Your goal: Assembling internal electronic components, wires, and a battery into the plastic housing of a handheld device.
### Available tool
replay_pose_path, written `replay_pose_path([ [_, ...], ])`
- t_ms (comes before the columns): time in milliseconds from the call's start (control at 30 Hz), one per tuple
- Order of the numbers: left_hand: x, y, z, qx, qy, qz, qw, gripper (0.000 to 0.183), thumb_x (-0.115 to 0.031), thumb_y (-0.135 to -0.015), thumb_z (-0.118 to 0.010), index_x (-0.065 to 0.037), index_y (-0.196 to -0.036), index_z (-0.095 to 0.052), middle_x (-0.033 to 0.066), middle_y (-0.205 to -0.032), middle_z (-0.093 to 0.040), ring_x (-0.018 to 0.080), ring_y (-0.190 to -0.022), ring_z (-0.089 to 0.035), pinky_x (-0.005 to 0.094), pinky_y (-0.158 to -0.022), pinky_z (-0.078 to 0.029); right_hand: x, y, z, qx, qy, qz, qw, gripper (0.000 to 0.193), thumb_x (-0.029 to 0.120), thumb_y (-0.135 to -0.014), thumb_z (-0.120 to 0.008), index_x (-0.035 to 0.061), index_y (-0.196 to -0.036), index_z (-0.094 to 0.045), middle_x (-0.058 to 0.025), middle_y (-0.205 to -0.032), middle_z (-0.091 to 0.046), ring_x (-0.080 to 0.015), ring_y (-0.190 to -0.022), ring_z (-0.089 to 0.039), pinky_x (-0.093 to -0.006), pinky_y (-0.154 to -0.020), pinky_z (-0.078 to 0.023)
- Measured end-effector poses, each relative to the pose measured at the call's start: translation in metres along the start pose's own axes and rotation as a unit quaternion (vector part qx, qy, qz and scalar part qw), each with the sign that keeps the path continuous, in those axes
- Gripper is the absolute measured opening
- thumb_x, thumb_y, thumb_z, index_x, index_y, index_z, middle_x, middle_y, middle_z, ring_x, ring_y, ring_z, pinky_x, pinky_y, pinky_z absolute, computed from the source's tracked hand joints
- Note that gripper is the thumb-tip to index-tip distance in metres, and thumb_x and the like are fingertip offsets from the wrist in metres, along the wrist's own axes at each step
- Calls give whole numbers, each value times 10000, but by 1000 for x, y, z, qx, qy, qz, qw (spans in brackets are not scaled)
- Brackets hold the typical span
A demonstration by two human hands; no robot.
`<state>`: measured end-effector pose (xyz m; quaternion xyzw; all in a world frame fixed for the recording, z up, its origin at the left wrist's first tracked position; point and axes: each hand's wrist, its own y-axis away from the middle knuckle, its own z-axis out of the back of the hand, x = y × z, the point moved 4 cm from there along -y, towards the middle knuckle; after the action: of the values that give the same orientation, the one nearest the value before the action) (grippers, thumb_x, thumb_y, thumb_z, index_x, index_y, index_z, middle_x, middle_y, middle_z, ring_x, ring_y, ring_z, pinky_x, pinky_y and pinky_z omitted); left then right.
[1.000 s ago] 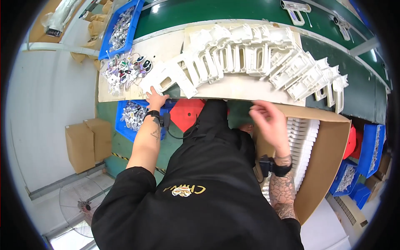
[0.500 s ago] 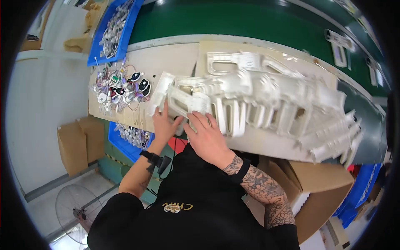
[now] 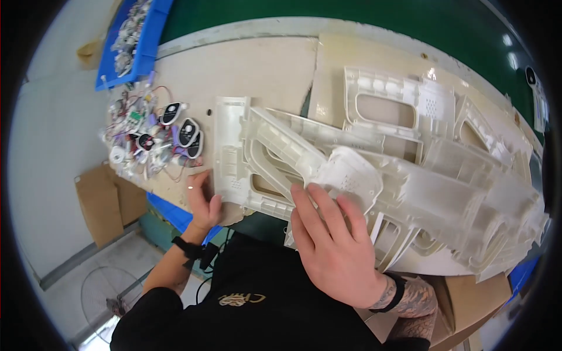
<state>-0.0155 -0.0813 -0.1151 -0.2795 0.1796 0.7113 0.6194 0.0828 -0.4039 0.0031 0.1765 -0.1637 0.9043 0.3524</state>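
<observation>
My left hand (image 3: 203,202) is by the left end of a white plastic shell half (image 3: 231,143) with a looped handle. Its fingers are bent, thumb apart, with nothing visible held between them; contact with the shell is unclear. With fingers stretched out, my right hand (image 3: 336,245) lies over the rounded, perforated end of a second white plastic shell half (image 3: 348,169), which slants across the first. More shells (image 3: 433,181) of the same kind overlap in a pile to the right. The undersides of my right fingers are hidden.
Left of the shells lies a heap of wired electronic parts (image 3: 149,137) with black oval speaker-like pieces. A blue bin (image 3: 149,44) of small parts stands at the back left. Cardboard boxes (image 3: 105,202) flank the table, and a fan (image 3: 111,301) stands at the lower left.
My view has come closer to the table. My left hand has moved off the shells to their left end, and my right hand has shifted right with its fingers on the slanted shell's perforated end.
</observation>
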Motion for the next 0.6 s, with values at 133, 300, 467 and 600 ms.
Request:
replay_pose_path([
  [133,3,-4,0,5,46,-38,998,509,-257,-837,-668,28,-1248,-578,156,-1009,-511,293,-919,-494,391,-800,-424,-1,-10,0,-17,41,-11,999,232,107,-820,-655,-12,-1008,-721,-167,-1353,-638,-315,-1251,-601,-497,-1032,-446],
  [300,-13,-13,6,34,13,-82,996,362,-190,-848,-675,3,-1144,-596,130,-931,-509,293,-872,-472,410,-785,-386,3,-16,4,0,118,18,993,244,158,-836,-636,-29,-965,-727,-183,-1349,-609,-333,-1285,-533,-576,-1087,-413],
  [467,-14,-18,6,34,37,-129,990,123,-61,-846,-628,-16,-793,-527,134,-792,-477,333,-803,-446,439,-742,-345,26,-26,9,72,160,-65,982,204,150,-824,-677,16,-978,-686,-171,-1366,-576,-354,-1305,-515,-626,-1099,-389],
  [600,3,-9,26,21,39,-143,989,224,-8,-848,-586,-5,-690,-427,156,-717,-435,355,-747,-434,457,-690,-340,40,-48,-36,-34,279,-127,951,214,215,-826,-675,69,-981,-697,-161,-1306,-567,-377,-1309,-472,-780,-1059,-312],
])
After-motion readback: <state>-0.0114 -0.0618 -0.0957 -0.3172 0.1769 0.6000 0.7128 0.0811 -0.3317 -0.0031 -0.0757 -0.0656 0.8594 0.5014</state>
